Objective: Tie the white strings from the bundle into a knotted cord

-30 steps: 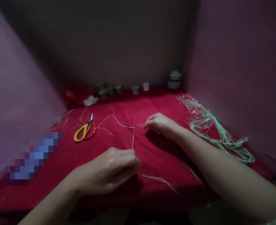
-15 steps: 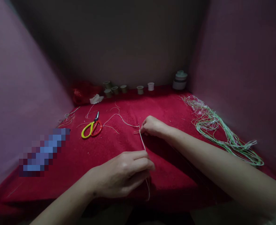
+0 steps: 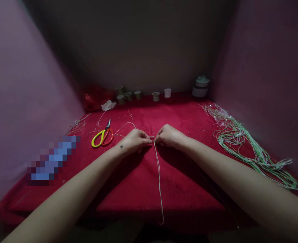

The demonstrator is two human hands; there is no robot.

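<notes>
Both hands meet over the middle of the red cloth, close together with a small gap between the fingertips. My left hand (image 3: 138, 139) pinches a thin pale cord, whose loose length trails behind it toward the scissors. My right hand (image 3: 168, 135) is closed in a pinch at the same spot, on the cord's other side. From between the hands a doubled pale cord (image 3: 159, 179) hangs toward me and ends in a loop over the table's front edge. The crossing or knot itself is too small to make out.
Scissors (image 3: 102, 137) with one yellow and one red handle lie at the left. A bundle of green and white cords (image 3: 255, 153) is on the right. Several thread spools (image 3: 155, 97), crumpled white tissue (image 3: 108, 105) and a lidded jar (image 3: 200, 87) stand along the back of the red cloth (image 3: 128, 189).
My left hand has let go of the hanging doubled cord and moved up and away from me, next to my right hand, pinching there. The view has shifted slightly.
</notes>
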